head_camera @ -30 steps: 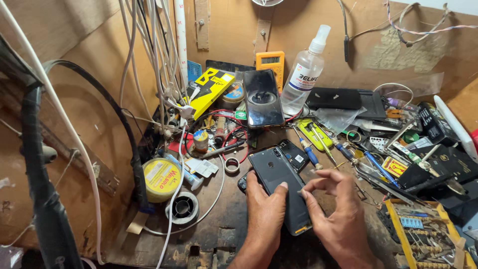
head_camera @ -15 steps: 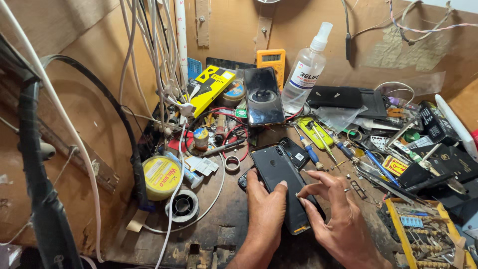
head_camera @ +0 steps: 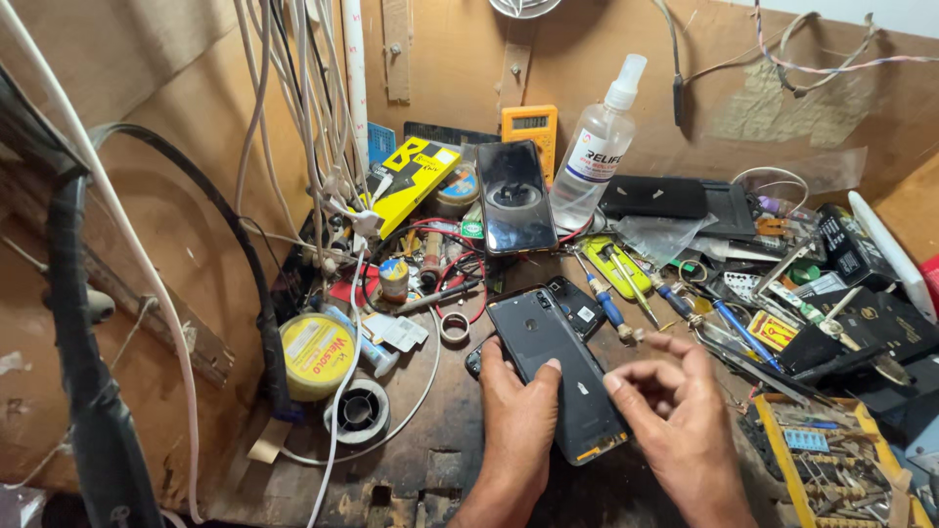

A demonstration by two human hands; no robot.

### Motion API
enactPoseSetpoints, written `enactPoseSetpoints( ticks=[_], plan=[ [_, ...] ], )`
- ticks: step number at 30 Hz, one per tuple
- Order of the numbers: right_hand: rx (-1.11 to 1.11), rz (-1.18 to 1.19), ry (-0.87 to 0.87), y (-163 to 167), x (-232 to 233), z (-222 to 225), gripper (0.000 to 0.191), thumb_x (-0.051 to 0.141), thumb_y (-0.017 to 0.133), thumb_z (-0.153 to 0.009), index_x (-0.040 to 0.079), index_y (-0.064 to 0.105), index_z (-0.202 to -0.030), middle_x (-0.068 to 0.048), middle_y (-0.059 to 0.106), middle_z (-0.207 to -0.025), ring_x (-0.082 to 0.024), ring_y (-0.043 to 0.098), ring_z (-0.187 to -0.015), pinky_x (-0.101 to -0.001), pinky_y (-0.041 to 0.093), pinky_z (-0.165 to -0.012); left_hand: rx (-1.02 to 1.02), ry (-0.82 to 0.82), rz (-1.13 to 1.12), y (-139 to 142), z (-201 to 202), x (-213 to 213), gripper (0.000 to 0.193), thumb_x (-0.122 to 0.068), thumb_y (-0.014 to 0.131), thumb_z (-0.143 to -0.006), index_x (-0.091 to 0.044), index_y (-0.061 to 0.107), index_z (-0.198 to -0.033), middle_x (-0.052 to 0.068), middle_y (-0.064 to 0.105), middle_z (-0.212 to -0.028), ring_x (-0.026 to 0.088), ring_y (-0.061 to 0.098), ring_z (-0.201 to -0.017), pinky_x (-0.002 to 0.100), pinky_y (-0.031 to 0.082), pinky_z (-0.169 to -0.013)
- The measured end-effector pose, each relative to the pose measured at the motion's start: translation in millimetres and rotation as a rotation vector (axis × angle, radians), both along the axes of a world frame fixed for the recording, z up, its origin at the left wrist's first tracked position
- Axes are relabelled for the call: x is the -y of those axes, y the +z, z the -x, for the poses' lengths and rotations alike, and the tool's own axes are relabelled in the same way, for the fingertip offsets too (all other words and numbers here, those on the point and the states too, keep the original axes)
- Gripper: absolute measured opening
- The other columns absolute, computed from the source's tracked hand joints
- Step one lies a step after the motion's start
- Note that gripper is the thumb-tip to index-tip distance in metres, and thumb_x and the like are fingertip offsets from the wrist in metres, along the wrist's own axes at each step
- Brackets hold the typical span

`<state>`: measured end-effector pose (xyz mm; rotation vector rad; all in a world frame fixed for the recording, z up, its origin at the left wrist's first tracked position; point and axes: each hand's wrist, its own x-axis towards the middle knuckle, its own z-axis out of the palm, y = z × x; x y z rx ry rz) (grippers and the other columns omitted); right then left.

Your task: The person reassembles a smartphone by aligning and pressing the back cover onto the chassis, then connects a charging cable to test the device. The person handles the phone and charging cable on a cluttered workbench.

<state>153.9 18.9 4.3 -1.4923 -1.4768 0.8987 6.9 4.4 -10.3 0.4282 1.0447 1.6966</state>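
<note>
A black phone (head_camera: 558, 367) lies back side up on the wooden bench, slanting from upper left to lower right. My left hand (head_camera: 518, 416) grips its left edge, with the thumb resting on the back cover. My right hand (head_camera: 675, 411) hovers just off the phone's right edge, fingers curled with thumb and forefinger close together; I cannot tell whether they pinch anything. A second dark phone (head_camera: 515, 196) leans upright behind, screen facing me.
A yellow tape roll (head_camera: 316, 354) and solder spool (head_camera: 357, 413) sit at left. Screwdrivers (head_camera: 606, 303), a clear spray bottle (head_camera: 597, 147), a yellow multimeter (head_camera: 529, 127) and hanging cables (head_camera: 313, 127) crowd the back. A yellow parts tray (head_camera: 831, 464) and black boxes (head_camera: 861, 323) fill the right.
My right hand has lifted off the phone's lower right part and drawn slightly to the right. The left hand keeps its hold on the phone.
</note>
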Motion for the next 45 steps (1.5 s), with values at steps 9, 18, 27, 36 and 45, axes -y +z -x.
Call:
enactPoseSetpoints(
  ticks=[9,18,27,36,45],
  plan=[
    [-0.281,0.035,0.083,-18.7,-5.1,-6.8,0.062,-0.005,0.072,-0.081,0.0,0.044,-0.137,-0.011,0.074,-0.088,-0.01,0.068,-0.077,-0.0223,0.054,-0.069,-0.051,0.019,0.072,8.5,9.0,-2.8,0.039,0.0,0.077,-0.075,0.001,0.062,-0.11,0.01,0.075,-0.096,0.019,0.073,-0.079,0.032,0.062,-0.07],
    [-0.226,0.063,0.099,-12.5,-0.8,-0.8,0.065,-0.003,0.073,-0.081,0.003,0.042,-0.138,-0.012,0.075,-0.086,-0.01,0.063,-0.069,-0.0231,0.049,-0.062,-0.039,0.03,0.028,12.5,15.6,-1.3,0.03,0.001,0.08,-0.072,0.001,0.069,-0.099,0.01,0.077,-0.087,0.018,0.073,-0.071,0.032,0.061,-0.065],
    [-0.24,0.061,0.115,-17.0,-1.1,-0.6,0.066,-0.003,0.073,-0.081,0.004,0.043,-0.139,-0.01,0.074,-0.087,-0.009,0.062,-0.072,-0.0224,0.049,-0.063,-0.06,0.035,0.047,12.1,16.2,-4.3,0.028,0.001,0.082,-0.071,0.002,0.072,-0.096,0.011,0.078,-0.086,0.017,0.072,-0.068,0.031,0.06,-0.062],
    [-0.203,0.055,0.115,-20.9,-2.5,-0.4,0.065,-0.002,0.074,-0.081,0.004,0.043,-0.139,-0.009,0.074,-0.085,-0.008,0.059,-0.069,-0.0222,0.047,-0.06,-0.103,0.048,0.081,7.4,16.6,-6.8,0.028,-0.001,0.084,-0.069,0.002,0.074,-0.095,0.011,0.079,-0.086,0.017,0.073,-0.069,0.031,0.06,-0.063],
    [-0.262,-0.012,0.126,-16.5,-3.5,3.0,0.051,0.005,0.071,-0.088,0.0,0.05,-0.135,-0.008,0.071,-0.086,-0.008,0.061,-0.077,-0.0218,0.049,-0.07,-0.105,0.05,0.072,10.3,19.5,-7.9,0.028,0.0,0.085,-0.069,0.002,0.073,-0.094,0.009,0.079,-0.084,0.016,0.073,-0.067,0.031,0.061,-0.062]
  ],
)
